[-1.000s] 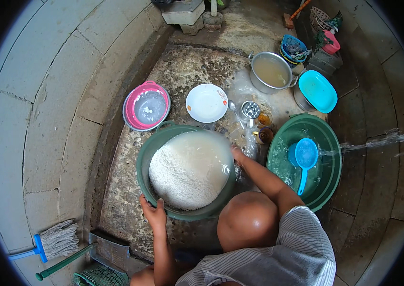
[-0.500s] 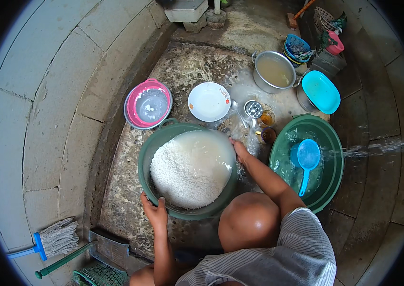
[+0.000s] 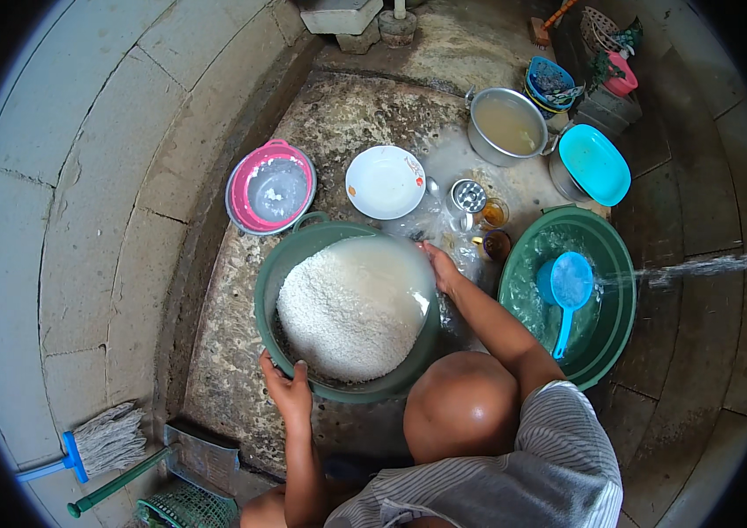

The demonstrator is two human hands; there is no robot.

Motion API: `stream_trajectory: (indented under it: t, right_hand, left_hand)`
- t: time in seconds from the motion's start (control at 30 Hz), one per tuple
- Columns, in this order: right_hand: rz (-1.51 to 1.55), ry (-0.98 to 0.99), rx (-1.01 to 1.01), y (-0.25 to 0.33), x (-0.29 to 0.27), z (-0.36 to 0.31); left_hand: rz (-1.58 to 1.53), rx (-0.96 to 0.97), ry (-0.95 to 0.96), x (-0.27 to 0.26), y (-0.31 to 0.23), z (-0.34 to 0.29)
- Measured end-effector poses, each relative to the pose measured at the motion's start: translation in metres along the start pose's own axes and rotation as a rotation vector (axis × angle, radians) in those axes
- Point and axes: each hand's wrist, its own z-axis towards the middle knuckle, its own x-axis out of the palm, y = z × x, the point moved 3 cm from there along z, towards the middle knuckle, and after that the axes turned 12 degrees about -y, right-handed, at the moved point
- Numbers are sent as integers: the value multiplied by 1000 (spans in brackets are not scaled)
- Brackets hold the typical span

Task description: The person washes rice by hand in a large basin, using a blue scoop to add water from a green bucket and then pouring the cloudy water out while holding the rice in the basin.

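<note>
A large dull-green tub [image 3: 275, 275] is between my hands, tilted toward its far right side. White rice grains [image 3: 338, 321] are heaped in its near left part, and cloudy water [image 3: 398, 257] pools toward the far right. My left hand [image 3: 290, 394] grips the near left rim, thumb on top. At the far right rim my right hand [image 3: 440, 266] is closed on the edge, some of its fingers hidden beneath.
Water streams into a green basin [image 3: 625, 308] holding a blue dipper [image 3: 570, 282]. Beyond the tub are a pink strainer [image 3: 261, 211], a white plate [image 3: 386, 180], glass cups [image 3: 495, 244] and a pot of cloudy water [image 3: 507, 123]. A mop [image 3: 109, 442] and dustpan [image 3: 202, 458] lie lower left.
My right hand and the tub's far right rim have shifted slightly away from me. The water's edge in the tub has moved a little; my left hand keeps its hold.
</note>
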Motion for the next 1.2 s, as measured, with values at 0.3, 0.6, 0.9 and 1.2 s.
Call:
stream_trajectory:
  t: [0.3,0.6,0.9,1.2]
  right_hand:
    - [6,-24,50,5,6,-9]
    - [-34,-59,91,4,5,-7]
    - [-86,-96,-2,1,-1,-2]
    - [-93,-138,41,7,10,-18]
  left_hand:
    - [0,-15,22,5,-11,-2]
    - [10,-16,33,5,-3,0]
    - [-50,-37,27,10,-12,-4]
    - [-26,-69,44,9,-14,-4]
